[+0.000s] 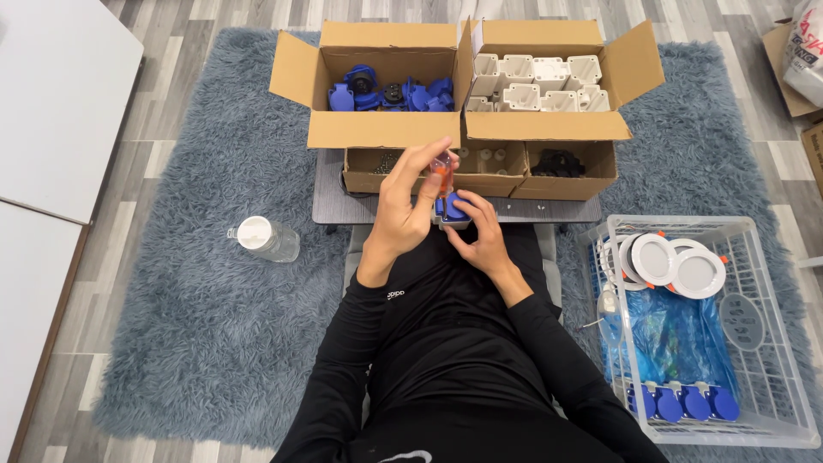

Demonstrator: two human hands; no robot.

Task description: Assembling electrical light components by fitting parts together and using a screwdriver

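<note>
The person sat on a grey rug before a low surface. The left hand was closed around an orange-handled screwdriver, held upright, its tip pointing down into a blue socket. The right hand was clamped on this socket and kept it just above the near edge of the surface. By my judgement, the step in hand was driving a screw into the socket. The next move probably called for steady turning while the right hand kept the socket from rotating. Behind stood a box of blue parts, a box of white housings, and at the right a white basket with finished blue pieces.
</note>
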